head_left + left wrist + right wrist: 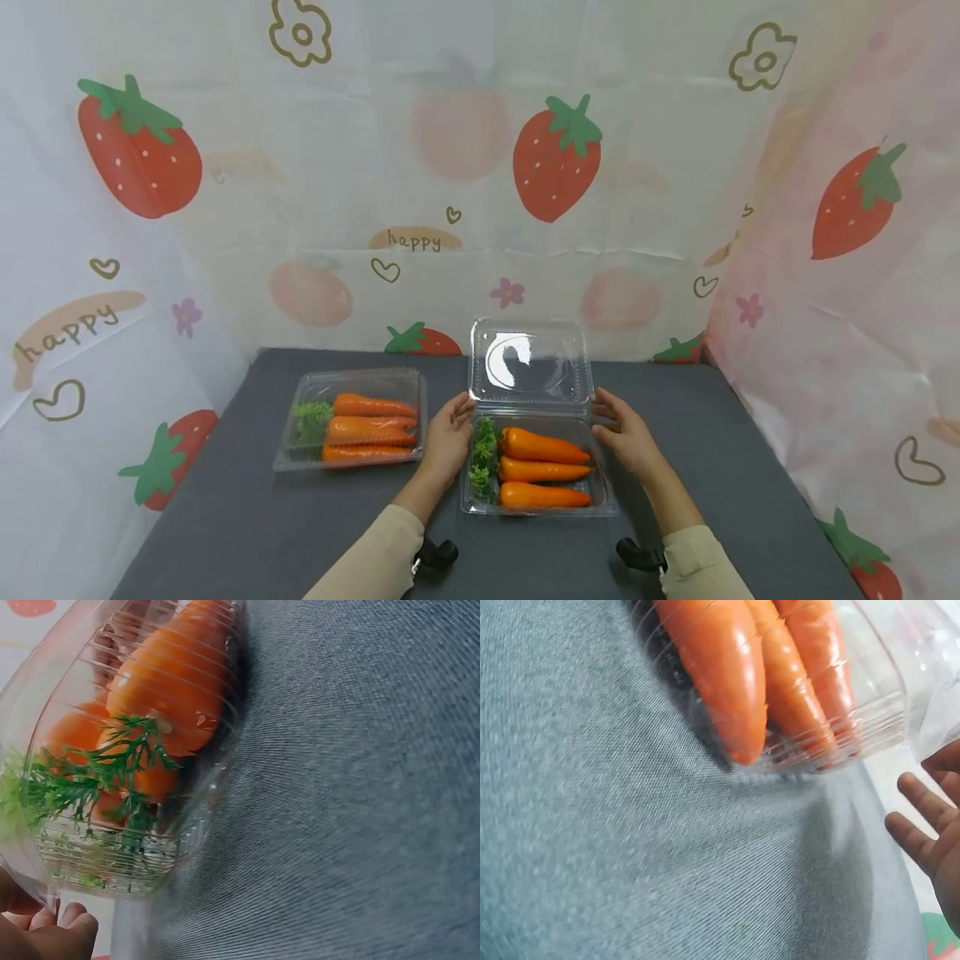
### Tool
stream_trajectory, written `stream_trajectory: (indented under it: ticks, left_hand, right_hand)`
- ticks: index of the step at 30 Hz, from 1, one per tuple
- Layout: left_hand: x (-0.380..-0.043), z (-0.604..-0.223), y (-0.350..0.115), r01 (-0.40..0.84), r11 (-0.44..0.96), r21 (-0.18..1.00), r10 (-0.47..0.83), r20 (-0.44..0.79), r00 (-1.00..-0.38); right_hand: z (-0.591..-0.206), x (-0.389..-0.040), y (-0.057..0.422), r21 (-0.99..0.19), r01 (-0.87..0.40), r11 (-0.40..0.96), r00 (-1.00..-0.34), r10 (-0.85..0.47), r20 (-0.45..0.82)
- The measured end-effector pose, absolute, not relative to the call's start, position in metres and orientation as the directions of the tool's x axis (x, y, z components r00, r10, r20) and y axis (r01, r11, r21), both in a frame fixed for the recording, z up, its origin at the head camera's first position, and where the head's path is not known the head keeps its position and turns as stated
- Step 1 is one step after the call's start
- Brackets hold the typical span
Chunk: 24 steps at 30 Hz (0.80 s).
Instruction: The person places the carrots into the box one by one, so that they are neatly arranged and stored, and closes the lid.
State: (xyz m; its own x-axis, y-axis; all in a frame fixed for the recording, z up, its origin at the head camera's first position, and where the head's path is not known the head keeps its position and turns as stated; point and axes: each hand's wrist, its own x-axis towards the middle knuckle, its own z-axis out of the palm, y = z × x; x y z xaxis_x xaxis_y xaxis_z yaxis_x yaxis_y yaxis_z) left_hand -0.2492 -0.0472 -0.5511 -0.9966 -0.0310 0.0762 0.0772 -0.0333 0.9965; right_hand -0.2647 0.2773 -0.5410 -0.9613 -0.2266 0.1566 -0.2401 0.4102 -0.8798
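A clear plastic clamshell container (542,510) sits on the table with its lid (555,379) raised at the back. Three orange carrots (546,472) lie side by side in the base, their green leafy tops (485,446) at the left end. At the container's back left corner, my left hand (447,437) pinches the plastic edge between thumb and fingers, which the left wrist view shows close up. My right hand (630,437) is at the back right corner beside the lid, fingers extended and spread; in the right wrist view its fingers (922,802) stretch out straight near the plastic edge.
To the left, a second clear container (288,463) stands with its lid down over carrots and green tops. The dark grey table (225,533) is enclosed at the back and sides by a strawberry-print curtain (345,167).
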Motion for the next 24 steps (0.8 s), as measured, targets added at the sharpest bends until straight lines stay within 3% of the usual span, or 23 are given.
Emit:
stream_trajectory:
  ticks: [24]
  left_hand:
    - [-0.2499,-0.5553,-0.0452,0.083,-0.02,0.996,-0.014,0.083,-0.996]
  right_hand:
    - [-0.5443,-0.2601,0.2749,-0.867,-0.291,0.405,-0.954,-0.194,0.229]
